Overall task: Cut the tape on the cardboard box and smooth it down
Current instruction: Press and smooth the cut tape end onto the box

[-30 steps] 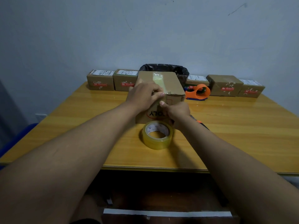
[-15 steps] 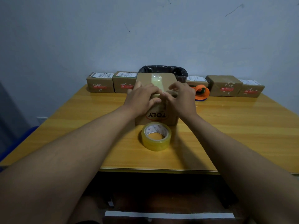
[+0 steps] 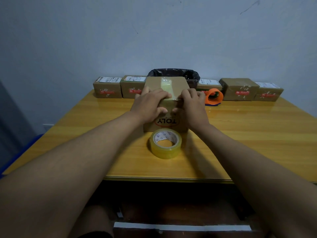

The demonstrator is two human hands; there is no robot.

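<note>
A brown cardboard box (image 3: 154, 83) with an upside-down "TOLY" logo stands mid-table. A strip of clear tape (image 3: 166, 85) runs along its top and over the near edge. My left hand (image 3: 150, 104) lies over the box's near top edge and front face, fingers on top, thumb on the front. My right hand (image 3: 191, 104) presses the same edge from the right side, its thumb on the front face beside the tape. Both hands rest flat on the box. A roll of clear tape (image 3: 165, 143) lies flat on the table just in front of the box.
An orange tape dispenser (image 3: 214, 97) sits right of the box. Several small labelled parcels (image 3: 108, 89) line the back edge of the yellow wooden table (image 3: 248, 134). A black-lined bin (image 3: 190, 76) stands behind the box. The table's near edge (image 3: 163, 178) is close to me.
My right hand rose from the box's lower front to its top near edge and spread beside the tape. The left hand stayed on the box, and its thumb now lies on the front.
</note>
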